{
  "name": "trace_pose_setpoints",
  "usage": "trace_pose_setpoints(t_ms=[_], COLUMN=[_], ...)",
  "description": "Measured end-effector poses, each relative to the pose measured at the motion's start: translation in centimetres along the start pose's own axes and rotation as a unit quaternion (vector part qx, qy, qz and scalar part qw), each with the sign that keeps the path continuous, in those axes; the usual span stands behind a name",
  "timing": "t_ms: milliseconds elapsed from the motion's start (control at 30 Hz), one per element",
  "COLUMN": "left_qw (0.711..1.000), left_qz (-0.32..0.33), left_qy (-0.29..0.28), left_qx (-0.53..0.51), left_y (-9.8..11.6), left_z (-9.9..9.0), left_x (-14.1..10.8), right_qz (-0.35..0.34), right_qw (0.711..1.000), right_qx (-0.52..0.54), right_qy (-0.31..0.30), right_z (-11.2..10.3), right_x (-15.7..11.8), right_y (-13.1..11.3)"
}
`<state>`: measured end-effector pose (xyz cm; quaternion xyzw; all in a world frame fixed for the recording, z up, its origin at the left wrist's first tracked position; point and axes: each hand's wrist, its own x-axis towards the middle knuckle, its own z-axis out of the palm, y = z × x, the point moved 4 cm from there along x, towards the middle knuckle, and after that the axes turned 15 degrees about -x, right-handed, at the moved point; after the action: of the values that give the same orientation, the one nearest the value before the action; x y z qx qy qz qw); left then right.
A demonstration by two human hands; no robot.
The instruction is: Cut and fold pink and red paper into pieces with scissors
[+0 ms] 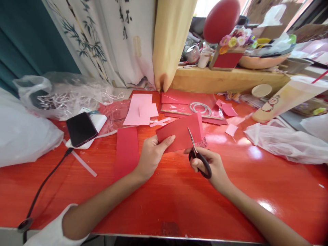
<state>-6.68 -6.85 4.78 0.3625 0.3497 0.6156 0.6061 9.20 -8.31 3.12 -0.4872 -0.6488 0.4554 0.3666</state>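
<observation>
My left hand (pixel 151 155) pinches the lower left part of a folded red paper (pixel 176 132), thumb on top, holding it above the table. My right hand (pixel 210 167) has its fingers in the black handles of the scissors (pixel 202 164). The scissors' blades lie across the right part of the red paper. A red paper strip (pixel 126 150) lies flat on the table left of my left hand. Behind the held paper are pink paper pieces (pixel 139 109) and a coil of white cord (pixel 200 108).
On the red table (pixel 143 208), a phone (pixel 81 129) with a cable and plastic bags (pixel 23 126) stand left. A tilted drink cup (pixel 287 97) and another plastic bag (pixel 289 143) are right. A ledge (pixel 225 80) with a red balloon (pixel 221 20) is behind.
</observation>
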Motion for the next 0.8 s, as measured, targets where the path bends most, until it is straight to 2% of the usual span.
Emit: trace_pose_setpoints(t_ms=[100, 267, 467, 800], left_qw=[1.0, 0.999, 0.997, 0.993], left_qz=[-0.01, -0.037, -0.064, -0.098], left_qy=[-0.003, -0.015, -0.016, -0.023], left_qx=[-0.009, -0.019, -0.038, -0.061], left_y=[-0.1, -0.4, -0.7, -1.0], left_z=[-0.1, 0.1, 0.1, 0.3], left_x=[0.1, 0.0, 0.0, -0.2], right_qz=[0.003, -0.032, -0.01, -0.011], right_qw=[1.0, 0.999, 1.0, 1.0], right_qx=[-0.003, -0.021, -0.019, -0.027], right_qy=[0.002, -0.004, 0.001, 0.006], right_z=[-0.1, -0.1, -0.2, -0.2], right_x=[0.0, 0.0, 0.2, 0.2], right_y=[0.0, -0.4, -0.3, -0.4])
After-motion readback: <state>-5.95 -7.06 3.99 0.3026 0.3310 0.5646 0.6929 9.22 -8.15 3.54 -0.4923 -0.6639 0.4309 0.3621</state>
